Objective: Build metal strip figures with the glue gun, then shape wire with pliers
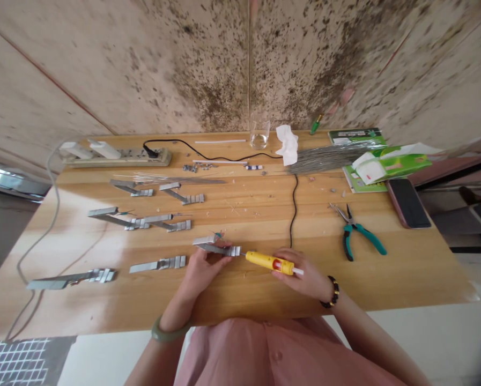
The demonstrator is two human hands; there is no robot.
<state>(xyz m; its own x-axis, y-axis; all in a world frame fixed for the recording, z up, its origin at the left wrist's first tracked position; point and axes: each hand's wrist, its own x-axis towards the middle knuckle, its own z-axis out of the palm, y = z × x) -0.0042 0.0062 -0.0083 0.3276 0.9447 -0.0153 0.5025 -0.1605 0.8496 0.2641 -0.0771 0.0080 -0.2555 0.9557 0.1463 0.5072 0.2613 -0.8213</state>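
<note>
My left hand (202, 268) pinches a grey folded metal piece (218, 246) lying on the wooden table (240, 305). My right hand (300, 273) grips a yellow glue gun (269, 262) whose tip points left and touches the end of that piece. A black cord (293, 209) runs from the gun towards the back of the table. I wear a green bangle on the left wrist and a bead bracelet on the right.
Several similar grey pieces (160, 264) lie to the left. Teal-handled pliers (355, 231), a phone (409, 202), a green tissue pack (389, 163) and a wire bundle (324, 156) lie right. A power strip (115, 156), glass (259, 134) and tissue (287, 143) stand at the back.
</note>
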